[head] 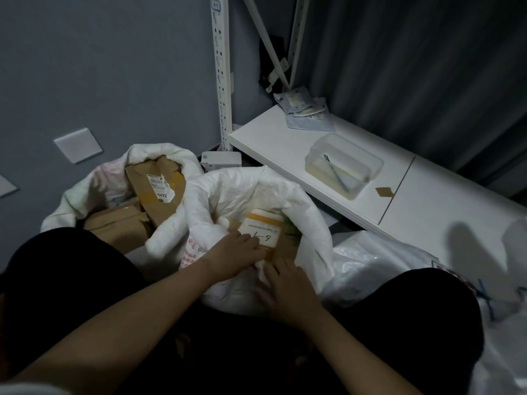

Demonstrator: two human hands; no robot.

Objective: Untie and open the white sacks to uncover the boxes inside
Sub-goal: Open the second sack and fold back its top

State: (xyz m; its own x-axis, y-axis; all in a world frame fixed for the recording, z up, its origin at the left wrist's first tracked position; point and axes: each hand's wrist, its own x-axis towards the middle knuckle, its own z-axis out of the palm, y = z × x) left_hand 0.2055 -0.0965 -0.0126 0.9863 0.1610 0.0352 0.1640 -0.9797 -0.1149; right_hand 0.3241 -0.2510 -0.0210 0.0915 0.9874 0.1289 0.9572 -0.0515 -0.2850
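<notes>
Gripping near sack [228, 195] rim: left hand [236, 252], right hand [285, 283], beside box [263, 232].

Grey wall [99, 67], white shelf [273, 143] (dim light).
</notes>
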